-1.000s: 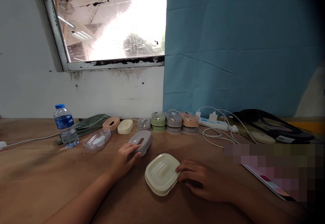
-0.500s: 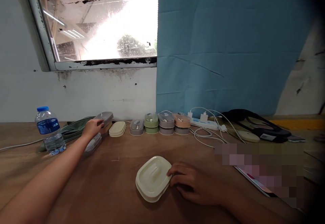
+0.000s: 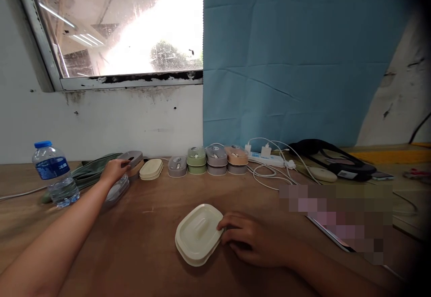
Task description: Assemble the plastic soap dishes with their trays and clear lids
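My left hand point(image 3: 115, 170) reaches to the back left, its fingers closed at the near edge of a grey lunch box point(image 3: 134, 157) atop a stack. Below that wrist lies a clear plastic lid point(image 3: 117, 190), partly covered by my arm. At the front middle, a cream rounded lunch-box tray point(image 3: 201, 232) with a raised bar in its centre rests on the table. My right hand point(image 3: 247, 239) pinches its right rim, fingertips on the edge and thumb low. A pale cream stack of lids point(image 3: 151, 169) sits right of the grey stack.
Small lunch boxes in grey point(image 3: 177, 167), green point(image 3: 196, 160) and orange point(image 3: 237, 155) line the wall. A water bottle point(image 3: 55, 176) stands left, by a green bag point(image 3: 90, 171). On the right are a power strip point(image 3: 269, 159), cables, a black strap bag point(image 3: 343, 164) and a blurred patch.
The whole view has shifted, so most things sit slightly further left. Both hands keep nearly the same places against the grey stack and the cream tray.
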Motion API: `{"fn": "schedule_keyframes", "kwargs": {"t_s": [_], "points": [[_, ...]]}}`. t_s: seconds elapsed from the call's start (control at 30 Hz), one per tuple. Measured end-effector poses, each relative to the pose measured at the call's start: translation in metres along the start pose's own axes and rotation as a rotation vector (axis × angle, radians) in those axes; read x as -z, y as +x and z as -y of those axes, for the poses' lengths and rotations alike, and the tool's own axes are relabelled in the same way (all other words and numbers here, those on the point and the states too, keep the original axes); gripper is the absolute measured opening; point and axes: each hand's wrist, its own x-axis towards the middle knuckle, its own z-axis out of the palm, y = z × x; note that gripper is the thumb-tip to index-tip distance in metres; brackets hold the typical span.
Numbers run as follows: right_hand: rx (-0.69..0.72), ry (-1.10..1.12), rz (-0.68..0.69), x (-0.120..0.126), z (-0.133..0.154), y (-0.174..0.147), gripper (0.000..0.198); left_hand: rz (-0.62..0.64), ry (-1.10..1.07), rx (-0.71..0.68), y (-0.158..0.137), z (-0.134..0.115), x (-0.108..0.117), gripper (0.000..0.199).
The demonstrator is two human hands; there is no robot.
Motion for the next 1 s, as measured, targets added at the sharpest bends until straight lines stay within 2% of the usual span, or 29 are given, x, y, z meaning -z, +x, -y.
{"fn": "schedule_keyframes", "kwargs": {"t_s": [0.17, 0.37, 0.47, 0.53, 0.6, 0.67, 0.73, 0.77, 0.83, 0.87, 0.93, 1.0], "points": [[-0.002, 0.003, -0.002, 0.001, 0.001, 0.000, 0.024, 0.057, 0.052, -0.002, 0.000, 0.000, -0.005, 0.039], [0.005, 0.010, -0.002, 0.000, 0.001, -0.001, 0.025, 0.053, 0.065, 0.029, -0.001, -0.001, -0.003, 0.042], [-0.001, 0.004, 0.000, 0.000, 0.001, -0.001, 0.026, 0.001, 0.059, 0.038, -0.002, -0.013, 0.002, 0.045], [0.001, 0.005, 0.003, 0.001, 0.001, 0.000, 0.026, -0.053, 0.028, 0.002, -0.008, -0.033, 0.008, 0.044], [0.002, 0.007, 0.007, 0.001, 0.001, 0.001, 0.026, -0.083, -0.084, -0.141, -0.025, -0.063, 0.016, 0.039], [-0.002, 0.008, 0.010, 0.000, 0.001, 0.001, 0.026, 0.028, -0.270, -0.411, -0.054, -0.097, 0.025, 0.032], [-0.006, 0.005, 0.011, 0.000, 0.001, 0.001, 0.026, 0.338, -0.391, -0.755, -0.091, -0.129, 0.033, 0.025], [-0.008, 0.003, 0.012, 0.001, 0.001, 0.001, 0.026, 0.506, -0.386, -0.906, -0.111, -0.142, 0.035, 0.024], [-0.010, -0.002, 0.012, 0.001, 0.002, 0.001, 0.027, 0.650, -0.372, -1.024, -0.146, -0.160, 0.035, 0.025], [-0.009, -0.007, 0.012, 0.001, 0.002, 0.001, 0.027, 0.675, -0.351, -1.054, -0.160, -0.165, 0.033, 0.027], [-0.005, -0.016, 0.014, 0.001, 0.002, 0.000, 0.028, 0.640, -0.315, -1.011, -0.179, -0.169, 0.027, 0.027], [-0.008, -0.035, 0.013, 0.000, 0.002, 0.000, 0.029, 0.604, -0.285, -0.948, -0.185, -0.168, 0.024, 0.025]]}}
